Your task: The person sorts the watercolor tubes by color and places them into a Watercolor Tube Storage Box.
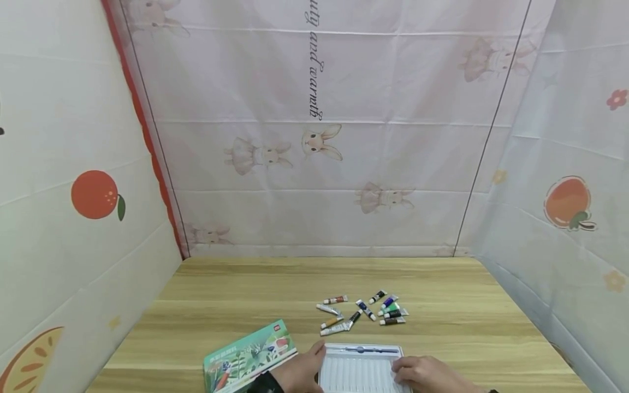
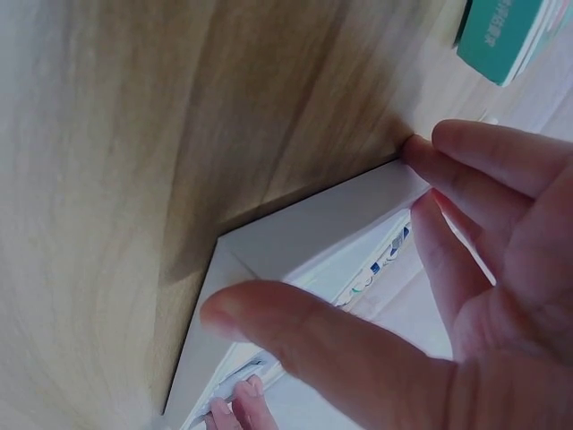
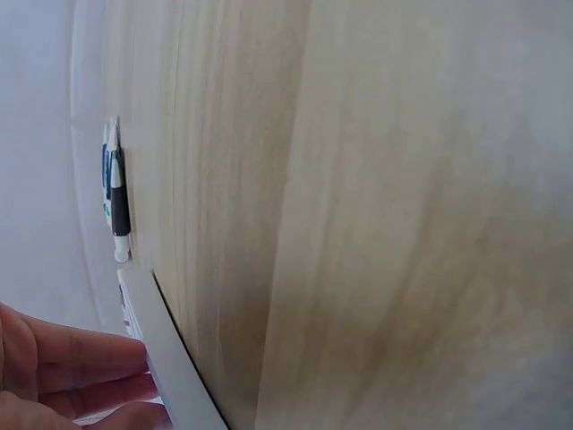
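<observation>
A white paint-set tray with a row of slots lies at the table's near edge, a thin dark-handled brush in its far groove. My left hand grips its left side; the left wrist view shows the thumb along the wall near one corner and the fingertips at another. My right hand holds the tray's right side, its bent fingers over the rim. In the right wrist view those fingers meet the white wall.
Several small paint tubes are scattered beyond the tray, some touching or overlapping. A green illustrated box lies left of my left hand. Printed cloth hangs behind the wooden table and on both sides.
</observation>
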A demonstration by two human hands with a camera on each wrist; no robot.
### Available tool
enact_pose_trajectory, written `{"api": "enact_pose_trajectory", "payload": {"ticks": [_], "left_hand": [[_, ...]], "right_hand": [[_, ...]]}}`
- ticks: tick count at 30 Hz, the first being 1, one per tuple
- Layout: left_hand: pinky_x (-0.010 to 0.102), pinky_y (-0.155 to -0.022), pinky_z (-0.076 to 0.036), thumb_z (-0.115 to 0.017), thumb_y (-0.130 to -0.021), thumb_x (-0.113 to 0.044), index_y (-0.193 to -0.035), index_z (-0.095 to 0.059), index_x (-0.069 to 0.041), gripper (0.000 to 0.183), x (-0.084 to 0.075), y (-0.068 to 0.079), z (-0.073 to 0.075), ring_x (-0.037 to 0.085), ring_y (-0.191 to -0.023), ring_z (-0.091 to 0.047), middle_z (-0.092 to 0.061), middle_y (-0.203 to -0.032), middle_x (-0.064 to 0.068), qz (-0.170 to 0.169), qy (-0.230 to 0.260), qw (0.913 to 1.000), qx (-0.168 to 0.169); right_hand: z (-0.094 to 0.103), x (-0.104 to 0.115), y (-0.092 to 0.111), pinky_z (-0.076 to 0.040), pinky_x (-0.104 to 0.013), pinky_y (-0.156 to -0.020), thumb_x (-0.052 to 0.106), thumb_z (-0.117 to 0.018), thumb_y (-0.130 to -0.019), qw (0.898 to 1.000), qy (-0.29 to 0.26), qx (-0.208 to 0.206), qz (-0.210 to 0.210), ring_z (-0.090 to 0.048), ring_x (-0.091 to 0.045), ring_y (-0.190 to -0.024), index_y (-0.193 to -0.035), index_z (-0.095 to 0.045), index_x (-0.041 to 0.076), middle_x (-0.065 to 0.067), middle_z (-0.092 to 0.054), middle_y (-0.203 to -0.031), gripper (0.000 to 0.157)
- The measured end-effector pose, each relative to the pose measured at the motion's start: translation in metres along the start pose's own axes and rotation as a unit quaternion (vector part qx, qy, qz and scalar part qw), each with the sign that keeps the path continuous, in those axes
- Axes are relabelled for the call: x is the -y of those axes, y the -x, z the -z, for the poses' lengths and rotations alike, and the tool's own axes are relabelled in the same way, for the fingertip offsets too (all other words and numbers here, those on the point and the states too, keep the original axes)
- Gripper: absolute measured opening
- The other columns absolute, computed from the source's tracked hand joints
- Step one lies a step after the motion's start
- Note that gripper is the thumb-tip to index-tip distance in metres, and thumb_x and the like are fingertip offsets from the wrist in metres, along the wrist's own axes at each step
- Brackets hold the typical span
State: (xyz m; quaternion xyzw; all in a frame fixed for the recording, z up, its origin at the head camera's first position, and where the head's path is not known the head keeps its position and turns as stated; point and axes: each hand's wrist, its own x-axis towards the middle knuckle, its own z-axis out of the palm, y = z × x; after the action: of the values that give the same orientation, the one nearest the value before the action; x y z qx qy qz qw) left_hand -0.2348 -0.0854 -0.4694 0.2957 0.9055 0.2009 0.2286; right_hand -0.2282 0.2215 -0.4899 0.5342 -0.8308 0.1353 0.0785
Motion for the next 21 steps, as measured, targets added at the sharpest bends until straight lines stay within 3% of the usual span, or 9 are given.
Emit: {"api": "enact_pose_trajectory", "payload": {"ticks": [9, 14, 21], "left_hand": [[0.020, -0.053, -0.037, -0.062, -0.071, -0.031, -0.126, -0.025, 0.004, 0.075, 0.001, 0.002, 0.001, 0.004, -0.072, -0.046, -0.020, -0.130, 0.016, -0.016, -0.002, 0.9998, -0.006], [0.020, -0.052, -0.036, -0.062, -0.070, -0.031, -0.126, -0.025, 0.003, 0.075, 0.001, 0.002, 0.001, 0.003, -0.065, -0.045, -0.019, -0.130, 0.015, -0.010, 0.010, 0.9999, -0.004], [0.020, -0.050, -0.036, -0.061, -0.072, -0.027, -0.126, -0.024, 0.005, 0.073, -0.001, 0.002, 0.000, 0.003, -0.055, -0.043, -0.018, -0.130, 0.017, -0.021, 0.001, 0.9998, -0.003]], "right_hand": [[-0.001, 0.000, -0.002, -0.040, -0.014, -0.066, 0.012, -0.057, -0.076, 1.000, -0.006, 0.000, -0.005, -0.053, -0.008, -0.084, -0.088, -0.063, 0.014, 0.001, -0.056, -0.094, 0.013], [0.001, 0.002, -0.010, -0.041, -0.014, -0.066, 0.010, -0.058, -0.075, 0.999, -0.020, -0.016, -0.035, -0.052, -0.006, -0.084, -0.090, -0.062, 0.016, 0.004, -0.056, -0.093, 0.017], [0.007, -0.004, -0.052, -0.040, -0.014, -0.065, 0.003, -0.062, -0.068, 0.996, 0.030, -0.073, -0.051, -0.051, -0.005, -0.079, -0.087, -0.061, 0.014, 0.006, -0.055, -0.088, 0.022]]}}
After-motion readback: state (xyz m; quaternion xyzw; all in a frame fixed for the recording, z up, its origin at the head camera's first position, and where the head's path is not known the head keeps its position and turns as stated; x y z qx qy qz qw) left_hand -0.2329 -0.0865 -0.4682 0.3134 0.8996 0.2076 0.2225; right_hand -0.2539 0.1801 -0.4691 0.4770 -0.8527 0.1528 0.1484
